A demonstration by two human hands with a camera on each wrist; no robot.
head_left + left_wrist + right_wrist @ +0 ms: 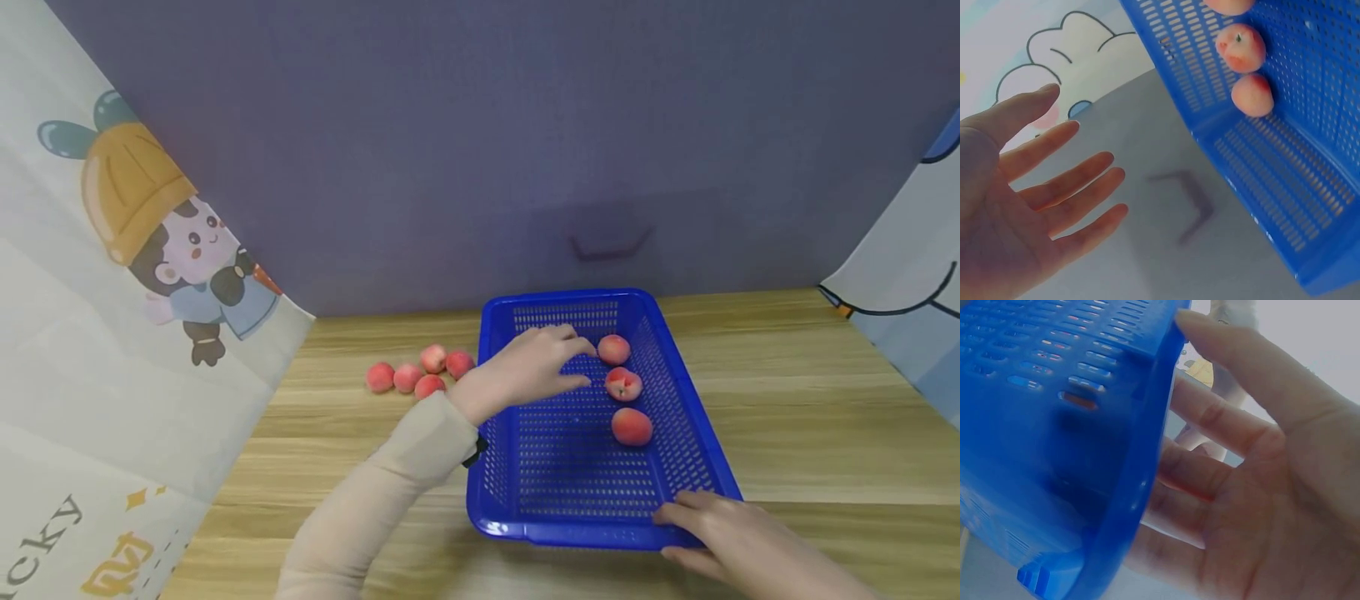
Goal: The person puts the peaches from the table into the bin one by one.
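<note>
Right hand point(738, 537) grips the basket point(585, 533). Left hand point(542, 364), fingers loose, is over it, near three peaches point(623, 384). Five more peaches point(407, 378) sit on the table point(795, 417).

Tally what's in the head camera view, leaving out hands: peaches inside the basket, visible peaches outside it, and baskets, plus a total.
Peaches inside: 3
Visible peaches outside: 5
Blue basket: 1
Total: 9

The left wrist view's top edge cuts off one peach point(1230, 6) in the basket point(1236, 187).
</note>
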